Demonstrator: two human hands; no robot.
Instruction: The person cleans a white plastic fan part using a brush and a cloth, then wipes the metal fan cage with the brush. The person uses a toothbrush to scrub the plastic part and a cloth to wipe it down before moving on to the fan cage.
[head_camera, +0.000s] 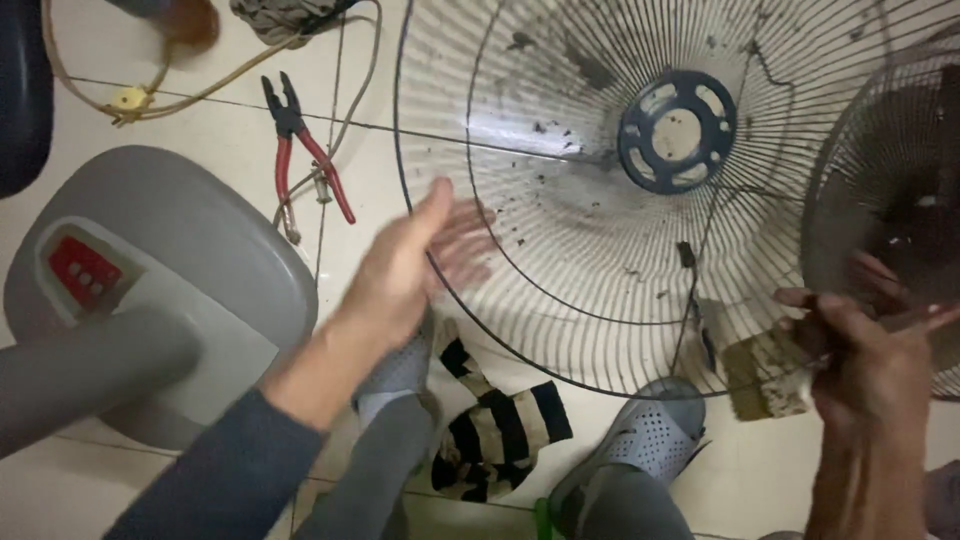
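**Hands at a dusty fan guard**

Dust clings to the round wire fan guard (600, 200), which lies flat on the tiled floor (200, 100) at twelve o'clock. The left hand (400, 275) hovers open-palmed at its rim, fingers blurred. The right hand (870, 365), at four o'clock, grips a grimy tan sponge block (765, 375), likely for scrubbing. Red-handled pliers (305, 150) lie at ten o'clock.

Two fan grilles (600, 200) (890, 190) — one pair of pliers (305, 150), one fan base (150, 290) — two slippers (645, 440) (400, 370)

Home floor: tiles (200, 110), slippers (640, 440)
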